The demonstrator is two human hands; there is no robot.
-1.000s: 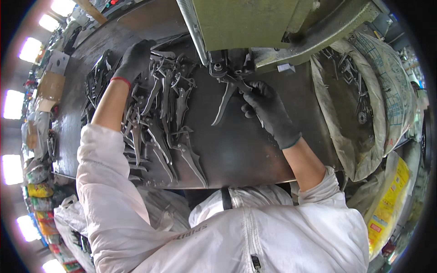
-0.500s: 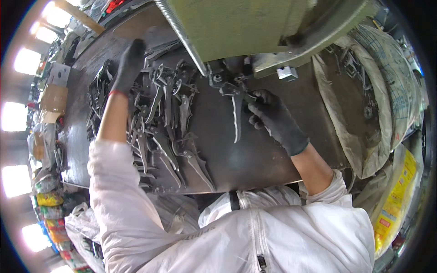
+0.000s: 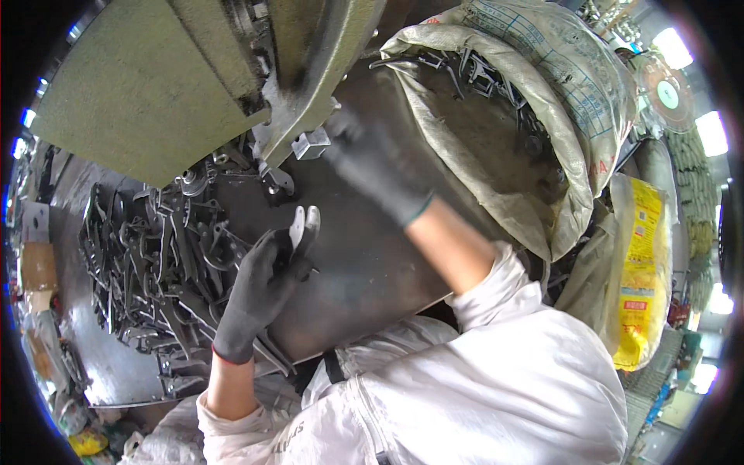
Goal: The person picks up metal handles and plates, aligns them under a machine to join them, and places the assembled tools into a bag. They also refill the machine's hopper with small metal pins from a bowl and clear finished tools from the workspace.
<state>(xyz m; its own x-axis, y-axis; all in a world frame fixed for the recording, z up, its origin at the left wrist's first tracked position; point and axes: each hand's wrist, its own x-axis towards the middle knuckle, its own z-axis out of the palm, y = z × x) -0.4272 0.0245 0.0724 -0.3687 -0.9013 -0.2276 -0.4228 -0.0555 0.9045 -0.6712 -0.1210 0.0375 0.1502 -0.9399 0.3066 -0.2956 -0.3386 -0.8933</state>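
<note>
Since your left hand (image 3: 260,291) has crossed the tool pile (image 3: 155,263), it grips a metal part (image 3: 297,225) above the table (image 3: 353,267). Your right hand (image 3: 372,169) has shifted toward the sack (image 3: 434,120), grip too blurred to tell; only the left visibly carries work

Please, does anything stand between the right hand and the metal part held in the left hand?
Nothing visible stands between the blurred right hand and the metal part in the left hand. A small silvery block beside the right hand is off that path.
</note>
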